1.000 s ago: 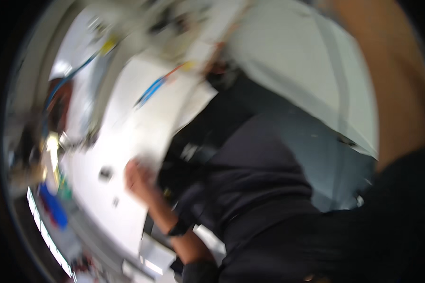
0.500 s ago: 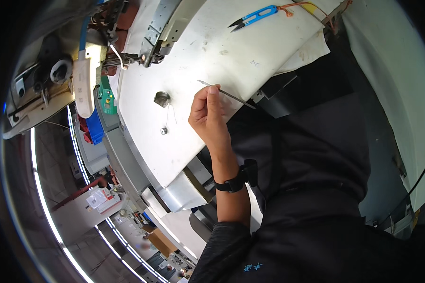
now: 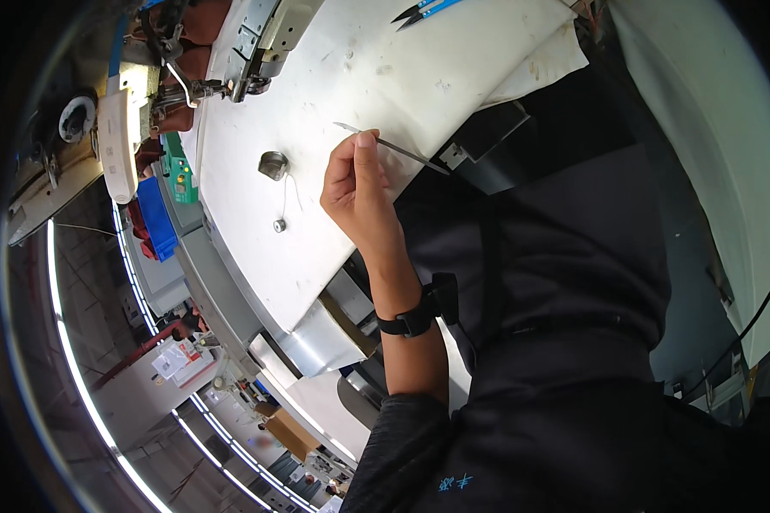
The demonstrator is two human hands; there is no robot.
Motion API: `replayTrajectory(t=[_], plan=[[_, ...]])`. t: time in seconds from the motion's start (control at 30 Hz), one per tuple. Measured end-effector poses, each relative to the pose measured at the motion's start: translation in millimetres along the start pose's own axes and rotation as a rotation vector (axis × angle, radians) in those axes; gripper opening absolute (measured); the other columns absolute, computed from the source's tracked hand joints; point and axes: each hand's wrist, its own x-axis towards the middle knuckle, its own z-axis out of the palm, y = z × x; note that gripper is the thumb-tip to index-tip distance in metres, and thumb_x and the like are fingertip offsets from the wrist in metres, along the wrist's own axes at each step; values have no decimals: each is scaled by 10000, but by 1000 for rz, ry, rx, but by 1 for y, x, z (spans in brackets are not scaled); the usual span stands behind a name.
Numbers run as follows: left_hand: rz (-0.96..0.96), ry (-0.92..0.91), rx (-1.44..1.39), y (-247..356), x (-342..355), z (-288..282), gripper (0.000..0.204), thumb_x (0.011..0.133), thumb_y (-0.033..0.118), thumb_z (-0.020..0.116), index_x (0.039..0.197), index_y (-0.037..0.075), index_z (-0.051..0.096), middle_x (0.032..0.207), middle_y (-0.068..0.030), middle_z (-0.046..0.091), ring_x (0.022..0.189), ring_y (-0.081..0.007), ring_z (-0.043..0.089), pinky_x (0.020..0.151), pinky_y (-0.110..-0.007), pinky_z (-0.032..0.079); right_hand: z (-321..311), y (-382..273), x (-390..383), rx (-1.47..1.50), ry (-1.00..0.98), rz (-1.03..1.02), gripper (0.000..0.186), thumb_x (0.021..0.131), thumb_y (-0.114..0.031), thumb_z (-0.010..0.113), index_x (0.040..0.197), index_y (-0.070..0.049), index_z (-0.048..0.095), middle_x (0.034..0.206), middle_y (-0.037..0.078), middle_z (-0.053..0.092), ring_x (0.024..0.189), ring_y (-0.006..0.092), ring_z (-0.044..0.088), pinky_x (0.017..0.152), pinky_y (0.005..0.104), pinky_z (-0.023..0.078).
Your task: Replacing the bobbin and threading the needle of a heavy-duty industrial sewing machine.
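Note:
My left hand (image 3: 359, 184) is closed, with thumb and fingers pinching a slim grey metal tool (image 3: 411, 155). The tool has a thin, pale pointed tip, and its darker end reaches out toward the table's front edge; its exact kind is unclear. On the white tabletop (image 3: 316, 94), left of the hand, lies a small metal bobbin case (image 3: 274, 165). A thread runs from near it to a small round bobbin (image 3: 279, 226) lying apart from it. My right hand does not show.
A sewing machine (image 3: 261, 43) stands at the upper left, its presser-foot area over the table. Blue-handled thread snips (image 3: 423, 12) lie at the far edge of view. A green box (image 3: 180, 171) and a blue bin (image 3: 156, 218) stand beyond the table's left side.
The view has shifted, so the table, the machine and my hand appear farther left and higher. My left hand keeps its pinch on the tool; the bobbin and case lie as before.

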Motion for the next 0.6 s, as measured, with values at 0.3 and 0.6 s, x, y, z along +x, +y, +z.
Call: replayTrajectory(t=[0.3,0.6], plan=[[6,-14,-5,-5,1,-6,222,978,201,692,997,-16,737,919,-67,734,610,-19,474,554,-186,363,7,-1,-43,21,-48,10,309,1004,-248,611,1183,-5,674,963,52,711,831,129,637,783,287,530],[8,-23,-95,-3,2,-3,213,988,161,672,1014,-42,730,766,-4,626,589,-15,414,534,-176,317,40,-16,-81,28,-125,-6,310,1010,-264,609,1183,-16,679,957,36,710,838,110,626,791,279,520]])
